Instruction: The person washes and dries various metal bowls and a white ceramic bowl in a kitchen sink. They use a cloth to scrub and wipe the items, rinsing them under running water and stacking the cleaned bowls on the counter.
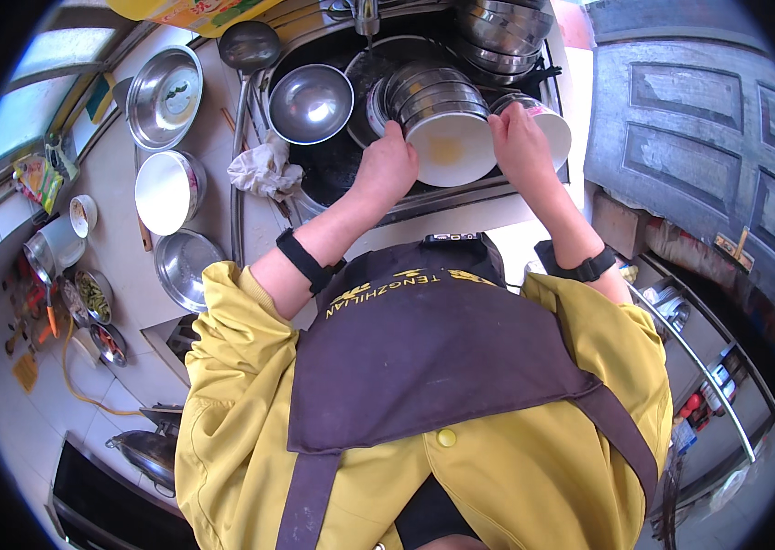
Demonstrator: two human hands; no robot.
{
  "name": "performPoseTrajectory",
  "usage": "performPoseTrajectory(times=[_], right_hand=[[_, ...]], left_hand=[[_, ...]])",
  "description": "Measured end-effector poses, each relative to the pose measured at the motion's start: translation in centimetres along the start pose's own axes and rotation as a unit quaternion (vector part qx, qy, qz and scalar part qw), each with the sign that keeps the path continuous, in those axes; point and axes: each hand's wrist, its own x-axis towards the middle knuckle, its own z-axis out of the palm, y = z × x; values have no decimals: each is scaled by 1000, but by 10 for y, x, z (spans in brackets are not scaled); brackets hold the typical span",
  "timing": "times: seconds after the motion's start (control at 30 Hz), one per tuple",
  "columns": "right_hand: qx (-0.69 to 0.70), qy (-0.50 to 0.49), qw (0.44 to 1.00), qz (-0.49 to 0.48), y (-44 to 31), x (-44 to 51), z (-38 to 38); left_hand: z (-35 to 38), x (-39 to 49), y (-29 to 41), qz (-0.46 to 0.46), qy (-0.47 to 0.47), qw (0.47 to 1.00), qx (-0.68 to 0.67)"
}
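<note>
Over the sink (332, 161), a white bowl (453, 151) with a yellowish patch inside faces up at me. It sits against a stack of steel bowls (432, 89). My left hand (387, 161) grips its left rim with the thumb on the edge. At the right rim is my right hand (519, 141), its fingers curled onto the edge. Another white bowl (554, 141) with a patterned outside is partly hidden behind my right hand. Left of the stack rests a single steel bowl (312, 103), and more steel bowls (504, 34) are piled at the back right.
A faucet (365, 17) hangs over the sink's back edge. On the counter to the left are a steel ladle (248, 48), a crumpled white cloth (265, 165), a steel basin (164, 96), a white bowl (166, 192) and a steel pan or lid (188, 268). A panelled door (690, 103) stands right.
</note>
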Motion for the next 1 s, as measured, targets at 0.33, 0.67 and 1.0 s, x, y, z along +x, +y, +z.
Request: performPoseTrajectory(times=[0.33, 0.67, 1.0], right_hand=[[25, 17, 999, 26, 1, -36, 27], [139, 25, 990, 8, -31, -44, -7], [240, -182, 951, 75, -76, 78, -33]], left_hand=[[-4, 1, -3, -33, 7, 999, 28], [-61, -14, 16, 38, 58, 998, 11], [-116, 37, 2, -102, 28, 973, -203]])
